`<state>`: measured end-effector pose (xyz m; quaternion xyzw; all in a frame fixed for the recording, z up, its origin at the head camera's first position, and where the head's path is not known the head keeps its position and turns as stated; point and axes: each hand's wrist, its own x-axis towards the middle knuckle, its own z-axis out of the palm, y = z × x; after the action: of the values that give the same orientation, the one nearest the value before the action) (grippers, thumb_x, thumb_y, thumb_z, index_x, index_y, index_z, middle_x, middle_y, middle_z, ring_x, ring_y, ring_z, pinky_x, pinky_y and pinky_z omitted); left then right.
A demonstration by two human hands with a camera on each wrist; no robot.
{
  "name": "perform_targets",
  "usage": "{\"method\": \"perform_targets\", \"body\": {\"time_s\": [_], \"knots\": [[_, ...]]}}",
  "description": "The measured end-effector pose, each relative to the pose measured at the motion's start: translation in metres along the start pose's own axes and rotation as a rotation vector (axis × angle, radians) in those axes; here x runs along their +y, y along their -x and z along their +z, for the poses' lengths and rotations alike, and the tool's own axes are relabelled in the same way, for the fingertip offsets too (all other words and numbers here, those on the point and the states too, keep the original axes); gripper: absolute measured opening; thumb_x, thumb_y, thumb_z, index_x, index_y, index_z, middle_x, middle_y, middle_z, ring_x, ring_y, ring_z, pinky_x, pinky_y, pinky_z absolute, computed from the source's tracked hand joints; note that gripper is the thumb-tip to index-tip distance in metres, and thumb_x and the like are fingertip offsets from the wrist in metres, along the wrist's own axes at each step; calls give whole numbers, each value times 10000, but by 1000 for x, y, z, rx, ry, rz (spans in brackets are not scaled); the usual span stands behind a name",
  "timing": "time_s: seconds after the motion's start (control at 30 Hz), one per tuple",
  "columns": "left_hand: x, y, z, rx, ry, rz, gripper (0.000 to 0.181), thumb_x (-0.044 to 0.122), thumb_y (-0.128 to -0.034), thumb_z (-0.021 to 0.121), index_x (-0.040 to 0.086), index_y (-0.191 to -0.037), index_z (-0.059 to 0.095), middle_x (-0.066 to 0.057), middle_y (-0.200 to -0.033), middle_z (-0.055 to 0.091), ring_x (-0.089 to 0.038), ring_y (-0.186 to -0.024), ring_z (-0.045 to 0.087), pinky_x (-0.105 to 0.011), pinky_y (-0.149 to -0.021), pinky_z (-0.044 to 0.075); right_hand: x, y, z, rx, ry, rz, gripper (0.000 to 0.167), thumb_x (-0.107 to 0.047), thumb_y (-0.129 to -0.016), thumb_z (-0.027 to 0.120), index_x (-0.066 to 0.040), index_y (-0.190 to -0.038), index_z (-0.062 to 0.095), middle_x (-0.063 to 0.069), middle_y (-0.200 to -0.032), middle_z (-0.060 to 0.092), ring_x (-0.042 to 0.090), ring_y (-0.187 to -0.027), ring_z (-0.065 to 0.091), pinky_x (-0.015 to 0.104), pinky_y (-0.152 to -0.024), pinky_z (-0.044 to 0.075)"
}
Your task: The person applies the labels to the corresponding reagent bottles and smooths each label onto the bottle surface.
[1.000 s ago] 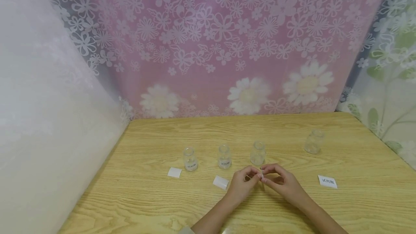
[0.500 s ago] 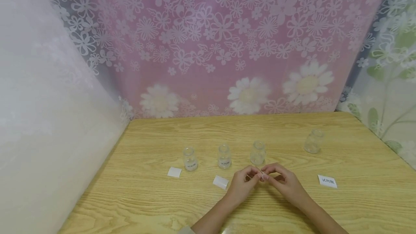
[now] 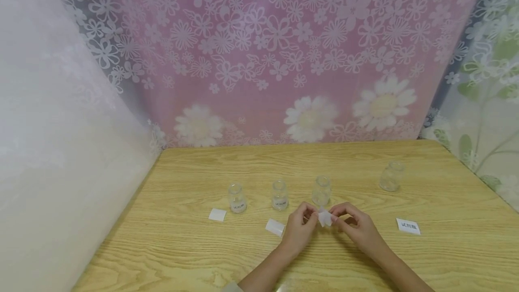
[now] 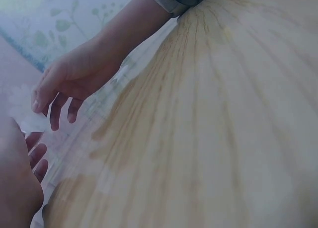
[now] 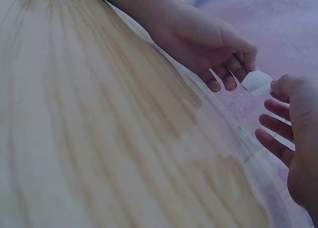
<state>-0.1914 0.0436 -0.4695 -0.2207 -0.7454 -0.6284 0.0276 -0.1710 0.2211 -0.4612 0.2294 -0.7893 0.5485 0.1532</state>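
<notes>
A small white label (image 3: 325,218) is stretched between the two hands, low in front of a clear glass jar (image 3: 321,191). My left hand (image 3: 299,229) pinches its left side between thumb and forefinger. On its right side my right hand (image 3: 358,228) pinches with thumb and forefinger. In the right wrist view the white label (image 5: 257,82) shows bent between the fingertips of the left hand (image 5: 208,44) and the right hand (image 5: 298,123). The left wrist view shows its pale edge (image 4: 32,121) beside the right hand (image 4: 79,74).
Two glass jars with printed labels (image 3: 237,198) (image 3: 279,196) stand left of the hands. Another glass jar (image 3: 391,177) stands at the back right. White paper pieces (image 3: 217,214) (image 3: 275,227) lie at the left, and a printed label (image 3: 408,225) lies at the right on the wooden table (image 3: 182,256).
The hands have moved slightly apart, and the white piece between them now shows its broad face. The jars and the papers on the table have stayed where they were.
</notes>
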Motion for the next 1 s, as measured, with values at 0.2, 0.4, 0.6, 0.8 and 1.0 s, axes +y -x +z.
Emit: {"method": "perform_targets", "body": {"time_s": [0.2, 0.4, 0.6, 0.8, 1.0], "knots": [[-3, -1, -1, 38, -36, -23, 41, 97, -924, 483, 82, -933, 520, 81, -687, 542, -15, -568, 455, -164, -488, 385, 0, 0, 1, 3, 3, -2, 141, 38, -863, 596, -84, -934, 604, 66, -952, 595, 178, -756, 565, 316, -541, 506], [-5, -4, 0, 85, -57, -2, 35, 67, -932, 479, 53, -940, 510, 89, -665, 471, -12, -549, 417, -155, -467, 362, 0, -1, 0, 10, 24, -21, 146, 42, -859, 599, -93, -916, 604, 53, -931, 599, 137, -777, 553, 304, -542, 497], [-6, -6, 3, 134, -91, 47, 37, 58, -943, 481, 62, -938, 517, 85, -704, 463, -4, -585, 411, -153, -493, 380, 0, -1, -3, 27, 50, -6, 136, 31, -862, 599, -98, -906, 610, 31, -905, 609, 126, -774, 551, 289, -567, 491], [-4, -6, 9, 170, -139, 65, 41, 77, -948, 484, 51, -937, 513, 95, -713, 453, 10, -585, 395, -154, -491, 382, -2, -1, -6, 105, -25, 37, 100, 53, -860, 588, -46, -848, 602, 60, -891, 599, 123, -774, 538, 265, -589, 493], [-4, -6, 11, 183, -140, 29, 39, 44, -942, 484, 63, -936, 518, 95, -704, 446, 7, -575, 391, -159, -491, 383, -4, -1, -8, 197, -165, 65, 95, 109, -867, 525, 33, -817, 554, 62, -888, 580, 127, -727, 532, 255, -563, 487]]}}
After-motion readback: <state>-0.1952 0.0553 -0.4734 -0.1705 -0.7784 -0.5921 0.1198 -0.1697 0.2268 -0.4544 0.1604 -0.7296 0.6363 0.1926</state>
